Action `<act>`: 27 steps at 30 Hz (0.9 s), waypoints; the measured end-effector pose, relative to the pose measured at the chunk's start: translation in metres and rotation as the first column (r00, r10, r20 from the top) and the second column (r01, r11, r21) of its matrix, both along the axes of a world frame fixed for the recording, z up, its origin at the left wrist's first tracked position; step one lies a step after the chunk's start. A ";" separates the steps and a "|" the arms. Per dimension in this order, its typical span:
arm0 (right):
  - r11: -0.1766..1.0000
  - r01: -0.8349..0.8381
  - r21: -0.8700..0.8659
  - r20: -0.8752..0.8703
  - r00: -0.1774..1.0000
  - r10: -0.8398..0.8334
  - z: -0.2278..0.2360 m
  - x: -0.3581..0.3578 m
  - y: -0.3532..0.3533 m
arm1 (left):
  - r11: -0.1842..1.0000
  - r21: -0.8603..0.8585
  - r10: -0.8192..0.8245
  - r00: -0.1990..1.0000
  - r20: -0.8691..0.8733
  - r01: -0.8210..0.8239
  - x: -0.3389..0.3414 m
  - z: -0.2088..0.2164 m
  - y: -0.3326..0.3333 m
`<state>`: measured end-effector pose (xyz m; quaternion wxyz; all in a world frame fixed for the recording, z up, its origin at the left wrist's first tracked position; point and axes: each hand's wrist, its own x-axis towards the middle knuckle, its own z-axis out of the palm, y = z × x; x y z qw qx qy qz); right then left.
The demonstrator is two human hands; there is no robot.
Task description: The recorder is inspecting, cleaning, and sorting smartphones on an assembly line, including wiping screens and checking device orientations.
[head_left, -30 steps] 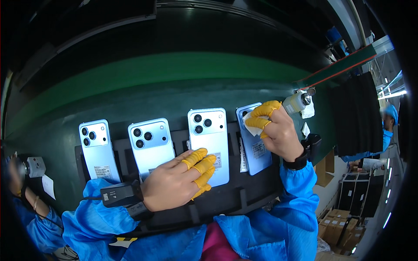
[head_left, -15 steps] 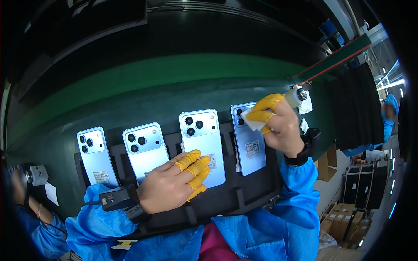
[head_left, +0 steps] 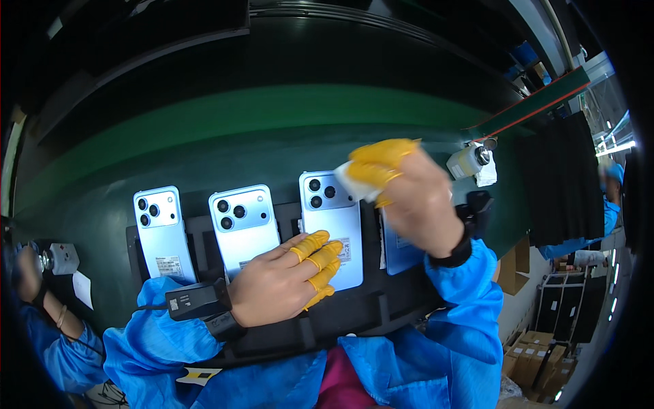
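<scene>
Several light-blue smartphones lie back up in a row on a black tray (head_left: 371, 310). My left hand (head_left: 272, 286), with yellow finger cots, rests with its fingers laid out over the lower part of the third phone (head_left: 323, 221). A folded white wipe (head_left: 355, 184) is pinched in my right hand (head_left: 419, 201), whose fingers also wear yellow cots. The wipe covers the upper right corner of that phone's camera block. Under my right hand, the rightmost phone (head_left: 398, 255) is mostly hidden. To the left are the second phone (head_left: 248, 238) and the first (head_left: 163, 235).
A bottle with a metal top (head_left: 464, 162) stands on white paper at the right of the green bench (head_left: 293, 146). Far left, another person's hand (head_left: 28, 273) is near a similar bottle (head_left: 63, 259). Cardboard boxes (head_left: 538, 358) are at lower right.
My right hand has moved left with the wipe, from the rightmost phone's camera area to the third phone's. My left hand stays on the third phone. The view has shifted slightly.
</scene>
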<state>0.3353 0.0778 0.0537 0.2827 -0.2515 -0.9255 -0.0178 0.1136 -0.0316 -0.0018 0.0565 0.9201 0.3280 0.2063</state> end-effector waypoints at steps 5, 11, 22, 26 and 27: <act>0.971 -0.177 -0.162 0.071 0.979 0.190 -0.021 -0.037 -0.002 | 0.990 -0.140 -0.036 0.999 -0.004 0.035 -0.002 0.003 -0.002; 0.981 0.042 -0.191 0.332 0.943 0.024 0.007 -0.012 -0.022 | 0.963 -0.253 -0.090 0.996 -0.001 0.087 -0.004 0.001 -0.002; 0.986 -0.147 -0.075 0.196 0.968 0.159 0.000 -0.022 -0.016 | 0.983 -0.178 -0.032 0.997 0.070 0.044 -0.002 0.003 -0.003; 0.986 -0.145 -0.088 0.165 0.974 0.158 -0.008 -0.029 -0.012 | 0.980 -0.198 -0.023 0.997 0.071 0.037 0.000 0.002 -0.004; 0.980 -0.196 -0.027 0.078 0.977 0.198 -0.015 -0.036 -0.008 | 0.983 -0.182 -0.022 0.997 0.072 0.035 0.000 0.002 -0.004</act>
